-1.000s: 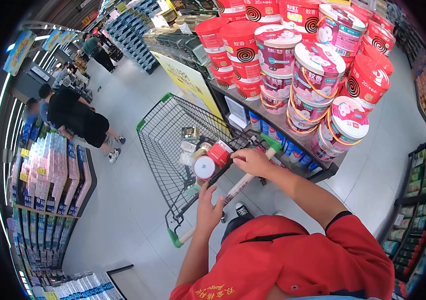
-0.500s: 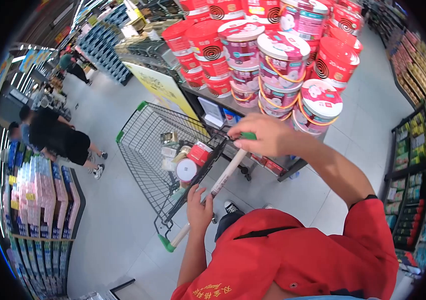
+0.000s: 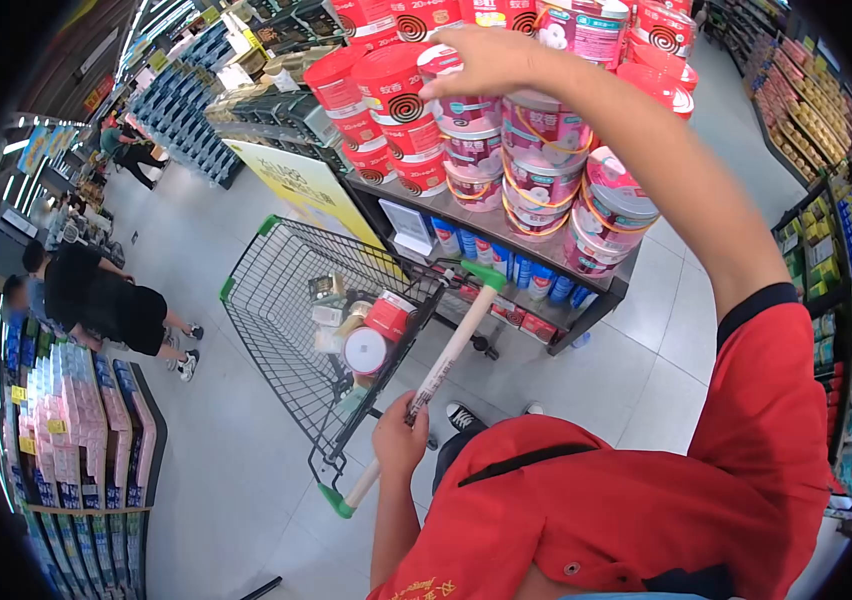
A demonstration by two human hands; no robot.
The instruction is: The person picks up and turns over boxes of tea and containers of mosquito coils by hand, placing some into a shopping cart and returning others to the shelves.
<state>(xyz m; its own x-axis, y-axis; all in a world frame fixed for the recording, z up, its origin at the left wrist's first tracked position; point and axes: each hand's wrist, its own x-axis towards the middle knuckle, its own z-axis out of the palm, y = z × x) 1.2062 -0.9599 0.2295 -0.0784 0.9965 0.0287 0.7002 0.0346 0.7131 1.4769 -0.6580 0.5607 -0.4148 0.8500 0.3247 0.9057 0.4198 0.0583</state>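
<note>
My left hand (image 3: 401,437) is wrapped round the pale handle (image 3: 446,362) of a wire shopping cart (image 3: 286,262) with green corners. Inside the cart lie a round tub with a white lid (image 3: 365,352), a red box (image 3: 389,315) and several small packages. My right hand (image 3: 486,62) reaches over the stacked tubs, thumb and fingers spread apart at the top of a pink tub (image 3: 469,112), covering part of its lid. Beside it stands a red tub with a black spiral (image 3: 393,90). More pink tubs with yellow handles (image 3: 544,130) are under my forearm.
The tubs stand on a dark display shelf (image 3: 596,285) with blue cans (image 3: 536,280) below. A yellow sign (image 3: 301,190) leans at its side. Two people (image 3: 111,300) stand at the left near stacked pink packs (image 3: 66,390). Another person (image 3: 131,150) is farther off. Shelving (image 3: 851,300) lines the right.
My right hand has left the cart handle and moved up to the pink tub. My left hand stays on the handle, its fingers now closed round it.
</note>
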